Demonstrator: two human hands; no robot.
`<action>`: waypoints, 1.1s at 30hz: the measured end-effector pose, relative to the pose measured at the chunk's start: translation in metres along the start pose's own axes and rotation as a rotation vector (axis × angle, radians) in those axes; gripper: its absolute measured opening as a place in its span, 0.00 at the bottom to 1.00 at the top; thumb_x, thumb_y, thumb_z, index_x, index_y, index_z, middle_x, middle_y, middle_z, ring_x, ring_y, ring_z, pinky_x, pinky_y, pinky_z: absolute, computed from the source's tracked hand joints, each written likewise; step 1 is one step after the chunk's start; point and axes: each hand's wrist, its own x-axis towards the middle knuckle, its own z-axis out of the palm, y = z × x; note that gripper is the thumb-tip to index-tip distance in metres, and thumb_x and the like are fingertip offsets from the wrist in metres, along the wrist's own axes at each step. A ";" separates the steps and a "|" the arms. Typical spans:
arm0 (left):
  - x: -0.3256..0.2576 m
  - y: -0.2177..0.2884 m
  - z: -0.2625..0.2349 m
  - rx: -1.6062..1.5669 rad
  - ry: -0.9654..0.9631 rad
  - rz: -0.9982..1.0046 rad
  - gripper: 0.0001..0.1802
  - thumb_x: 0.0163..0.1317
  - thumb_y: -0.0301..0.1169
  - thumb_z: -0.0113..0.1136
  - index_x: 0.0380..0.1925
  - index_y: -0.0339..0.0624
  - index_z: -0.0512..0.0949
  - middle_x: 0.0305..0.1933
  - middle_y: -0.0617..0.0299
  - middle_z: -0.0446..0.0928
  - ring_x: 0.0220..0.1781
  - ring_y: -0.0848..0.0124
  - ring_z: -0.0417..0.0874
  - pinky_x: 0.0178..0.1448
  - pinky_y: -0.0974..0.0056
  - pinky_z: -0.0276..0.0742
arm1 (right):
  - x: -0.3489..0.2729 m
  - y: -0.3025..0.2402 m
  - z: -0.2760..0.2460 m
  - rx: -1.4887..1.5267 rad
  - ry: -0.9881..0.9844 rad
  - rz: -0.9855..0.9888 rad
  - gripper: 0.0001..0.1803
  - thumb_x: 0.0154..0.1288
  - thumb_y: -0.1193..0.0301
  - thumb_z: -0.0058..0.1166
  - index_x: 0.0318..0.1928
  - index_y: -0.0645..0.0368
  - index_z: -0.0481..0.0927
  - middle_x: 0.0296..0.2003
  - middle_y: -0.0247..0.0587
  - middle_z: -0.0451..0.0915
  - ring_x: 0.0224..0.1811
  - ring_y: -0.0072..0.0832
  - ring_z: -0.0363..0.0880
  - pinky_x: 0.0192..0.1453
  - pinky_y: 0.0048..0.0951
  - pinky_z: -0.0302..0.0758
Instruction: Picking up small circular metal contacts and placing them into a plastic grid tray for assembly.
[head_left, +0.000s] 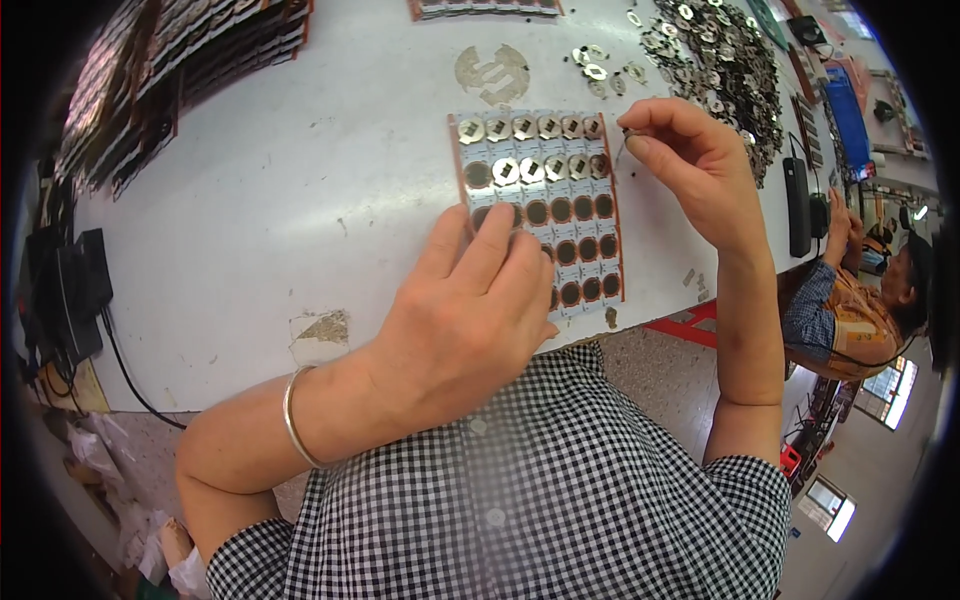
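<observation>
Board panel (pixel 545 190) lies flat on the worktop (pixel 270 220), squarely before the person, probably so both hands reach every row. Left hand (pixel 465 300) lies over its lower-left part, fingers spread, likely steadying it; can't tell if anything's gripped under the fingertips. Right hand (pixel 630 133) is raised just beside the upper right corner, thumb and index pinched on a small dark piece, too tiny to identify. Metal pieces (pixel 505 171) sit on the upper two rows; dark round pads (pixel 561 209) show bare below. Loose metal pile (pixel 715 50) sits directly on the worktop, presumably for right-hand reach. Containers: plastic bags (pixel 100 450) lower left, contents unclear.
</observation>
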 end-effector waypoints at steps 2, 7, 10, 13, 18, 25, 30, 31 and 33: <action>-0.001 0.000 0.004 0.003 0.017 0.000 0.31 0.41 0.38 0.76 0.46 0.31 0.83 0.51 0.48 0.79 0.61 0.47 0.80 0.66 0.42 0.77 | 0.005 -0.019 0.008 0.115 -0.072 0.031 0.10 0.72 0.79 0.59 0.52 0.64 0.84 0.40 0.29 0.82 0.40 0.14 0.78 0.47 0.19 0.76; -0.004 0.000 0.008 0.023 0.056 0.002 0.30 0.41 0.39 0.75 0.45 0.32 0.84 0.50 0.48 0.79 0.60 0.47 0.80 0.66 0.42 0.77 | 0.022 -0.046 0.037 0.022 -0.272 -0.040 0.08 0.74 0.80 0.55 0.49 0.63 0.84 0.41 0.31 0.83 0.42 0.18 0.81 0.49 0.22 0.79; -0.006 -0.001 0.010 0.032 0.071 -0.005 0.31 0.40 0.39 0.75 0.45 0.32 0.84 0.51 0.47 0.79 0.60 0.48 0.80 0.66 0.42 0.77 | 0.035 -0.053 0.043 -0.188 -0.394 -0.172 0.08 0.71 0.81 0.56 0.47 0.63 0.84 0.40 0.35 0.84 0.42 0.22 0.82 0.49 0.24 0.79; -0.006 -0.001 0.011 0.040 0.074 0.001 0.31 0.40 0.40 0.75 0.45 0.32 0.84 0.51 0.48 0.79 0.60 0.48 0.80 0.65 0.42 0.76 | 0.047 -0.049 0.051 -0.220 -0.495 -0.204 0.09 0.69 0.81 0.57 0.47 0.63 0.84 0.38 0.37 0.83 0.39 0.25 0.81 0.46 0.26 0.78; -0.006 -0.001 0.011 0.045 0.062 0.012 0.31 0.39 0.41 0.76 0.44 0.33 0.84 0.49 0.49 0.78 0.60 0.49 0.80 0.64 0.42 0.77 | 0.062 -0.062 0.058 -0.316 -0.562 -0.193 0.13 0.65 0.80 0.58 0.50 0.61 0.81 0.32 0.38 0.82 0.33 0.28 0.79 0.39 0.29 0.76; -0.006 -0.001 0.010 0.065 0.049 0.011 0.31 0.39 0.42 0.76 0.43 0.33 0.84 0.49 0.50 0.78 0.60 0.50 0.80 0.64 0.42 0.77 | 0.075 -0.070 0.073 -0.568 -0.505 -0.372 0.15 0.60 0.80 0.57 0.48 0.61 0.77 0.28 0.43 0.81 0.31 0.36 0.81 0.36 0.35 0.77; -0.006 -0.001 0.013 0.078 0.073 0.017 0.30 0.39 0.41 0.76 0.42 0.34 0.84 0.49 0.50 0.78 0.60 0.49 0.80 0.64 0.42 0.77 | 0.081 -0.069 0.074 -0.614 -0.530 -0.498 0.12 0.60 0.80 0.55 0.45 0.63 0.77 0.26 0.45 0.81 0.32 0.44 0.81 0.38 0.41 0.77; -0.005 -0.001 0.016 0.079 0.072 0.015 0.30 0.39 0.41 0.76 0.42 0.34 0.84 0.49 0.50 0.78 0.60 0.49 0.80 0.64 0.42 0.77 | 0.086 -0.082 0.069 -0.640 -0.652 -0.398 0.10 0.61 0.80 0.55 0.43 0.63 0.78 0.27 0.47 0.81 0.33 0.45 0.82 0.39 0.42 0.77; -0.004 -0.003 0.023 0.066 0.237 0.054 0.13 0.50 0.33 0.59 0.28 0.33 0.83 0.37 0.47 0.76 0.52 0.46 0.79 0.56 0.43 0.77 | 0.087 -0.091 0.070 -0.663 -0.774 -0.299 0.08 0.61 0.80 0.55 0.42 0.64 0.78 0.28 0.48 0.81 0.34 0.46 0.82 0.40 0.42 0.77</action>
